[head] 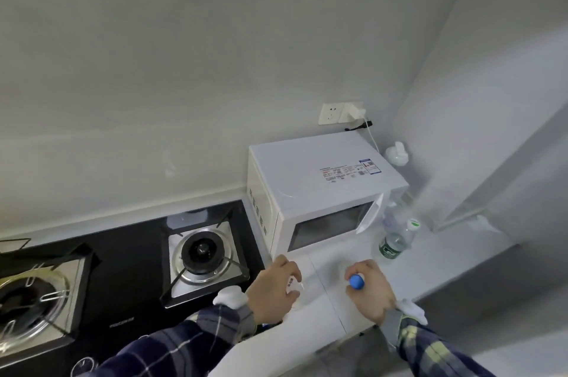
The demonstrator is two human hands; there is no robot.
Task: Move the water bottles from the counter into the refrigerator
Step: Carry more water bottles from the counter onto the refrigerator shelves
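Observation:
My left hand (pixel 273 290) is closed around a white-capped bottle (pixel 293 284) on the white counter (pixel 430 266), in front of the microwave. My right hand (pixel 373 292) grips a bottle with a blue cap (pixel 357 281); its body is hidden under my fingers. A clear water bottle with a green label (pixel 396 241) stands upright at the right of the microwave, apart from both hands. Another clear bottle (pixel 395 213) stands behind it, next to the microwave door. The grey refrigerator side (pixel 491 130) rises at the right.
A white microwave (pixel 319 192) sits at the back of the counter. A black gas hob with two burners (pixel 203 253) lies left of it. A wall socket with a plug (pixel 344 112) and a white container (pixel 398 153) are behind the microwave.

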